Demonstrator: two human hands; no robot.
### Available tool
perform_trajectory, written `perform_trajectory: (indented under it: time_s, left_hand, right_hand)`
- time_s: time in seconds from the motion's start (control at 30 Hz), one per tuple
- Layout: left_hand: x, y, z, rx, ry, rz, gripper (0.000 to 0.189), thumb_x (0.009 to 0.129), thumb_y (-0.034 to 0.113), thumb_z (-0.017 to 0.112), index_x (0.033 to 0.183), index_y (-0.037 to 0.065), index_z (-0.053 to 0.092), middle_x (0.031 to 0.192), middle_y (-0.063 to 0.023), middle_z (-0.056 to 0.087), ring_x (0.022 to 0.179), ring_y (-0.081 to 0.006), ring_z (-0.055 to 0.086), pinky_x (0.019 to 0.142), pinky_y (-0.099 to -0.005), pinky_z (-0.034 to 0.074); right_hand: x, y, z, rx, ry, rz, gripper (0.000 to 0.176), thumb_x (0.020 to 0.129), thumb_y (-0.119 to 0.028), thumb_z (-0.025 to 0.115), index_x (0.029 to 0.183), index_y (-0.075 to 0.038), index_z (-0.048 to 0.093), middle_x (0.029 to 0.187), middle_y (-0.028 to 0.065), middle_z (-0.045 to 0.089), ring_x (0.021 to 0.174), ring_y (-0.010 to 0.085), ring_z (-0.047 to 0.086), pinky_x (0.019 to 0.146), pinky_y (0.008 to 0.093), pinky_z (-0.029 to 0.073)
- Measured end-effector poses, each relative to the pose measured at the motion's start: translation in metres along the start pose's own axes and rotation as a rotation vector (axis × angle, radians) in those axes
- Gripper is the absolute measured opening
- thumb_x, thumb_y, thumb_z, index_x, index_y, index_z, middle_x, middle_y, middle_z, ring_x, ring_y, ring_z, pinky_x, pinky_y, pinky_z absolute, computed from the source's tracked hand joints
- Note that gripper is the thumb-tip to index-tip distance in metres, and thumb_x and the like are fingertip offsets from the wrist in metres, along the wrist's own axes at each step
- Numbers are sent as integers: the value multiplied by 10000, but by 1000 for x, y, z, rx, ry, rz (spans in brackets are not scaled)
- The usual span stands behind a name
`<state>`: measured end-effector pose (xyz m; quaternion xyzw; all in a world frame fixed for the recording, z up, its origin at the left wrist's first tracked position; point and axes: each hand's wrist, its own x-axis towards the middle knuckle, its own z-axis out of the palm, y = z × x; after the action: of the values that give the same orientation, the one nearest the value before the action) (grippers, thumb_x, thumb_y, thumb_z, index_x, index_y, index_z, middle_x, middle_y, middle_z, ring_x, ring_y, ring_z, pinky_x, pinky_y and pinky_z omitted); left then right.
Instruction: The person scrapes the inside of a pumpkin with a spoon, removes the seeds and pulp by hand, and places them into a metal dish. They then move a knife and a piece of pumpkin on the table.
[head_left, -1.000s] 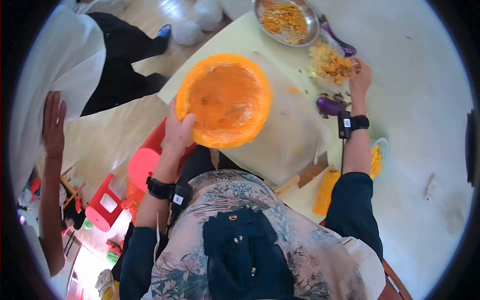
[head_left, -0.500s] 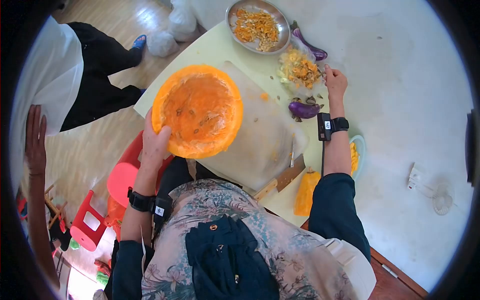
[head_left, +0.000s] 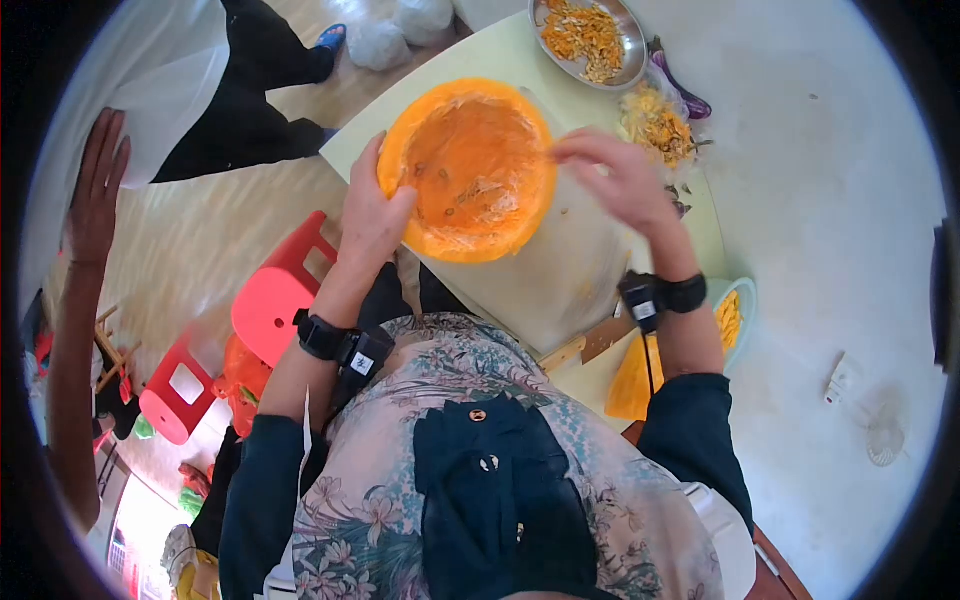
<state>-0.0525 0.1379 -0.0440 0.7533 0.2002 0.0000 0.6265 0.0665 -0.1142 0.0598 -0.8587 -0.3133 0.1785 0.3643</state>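
Note:
My left hand (head_left: 372,212) grips the left rim of a hollowed pumpkin half (head_left: 468,170), its orange inside facing up with a few seeds in it. The pumpkin is above a pale cutting board (head_left: 570,260). At the pumpkin's right rim is my right hand (head_left: 618,178), blurred, its fingertips near or touching the edge; whether they hold anything is unclear. A knife (head_left: 605,338) with a wooden handle lies at the board's near edge, beside an orange pumpkin piece (head_left: 628,385).
A metal bowl (head_left: 590,42) of seeds and pulp stands at the back, near an eggplant (head_left: 682,88) and a scrap pile (head_left: 657,127). A pale bowl (head_left: 745,320) is at right. Another person (head_left: 92,200) stands at left, near red stools (head_left: 275,305).
My right hand has moved left from beside the scraps to the pumpkin's right rim. The view has shifted, and the pumpkin stays in my left hand.

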Motion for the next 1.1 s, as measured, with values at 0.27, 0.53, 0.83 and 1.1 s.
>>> perform_trajectory:
  time_s: [0.27,0.53,0.83,1.1]
  left_hand:
    - [-2,10,21,-281,176,99,576,692,12,507,1266,-20,470,1212,-179,547,1120,-241,533,951,-290,397]
    - [4,18,22,-214,286,179,522,707,-44,477,1223,-6,545,1107,-96,608,971,-135,579,860,-240,444]
    - [7,16,21,-179,259,224,514,710,-41,476,1218,-14,545,1099,-105,614,955,-140,582,847,-249,454]
    - [6,25,17,-156,233,257,498,668,-30,476,1159,-24,561,1089,-194,614,992,-256,610,882,-301,447]
  right_hand:
    - [37,19,109,-534,-412,-14,235,765,-53,524,970,12,618,924,171,583,913,349,580,775,424,477]
    - [34,26,131,-462,-529,119,279,741,-79,529,990,-42,650,926,188,610,889,358,589,791,410,474]
    - [40,14,129,-193,-607,294,300,755,-66,499,1012,-61,654,995,169,641,919,325,600,835,369,462]
    - [39,25,133,-85,-480,-46,267,812,-172,494,981,-33,646,888,226,627,848,377,601,788,439,478]
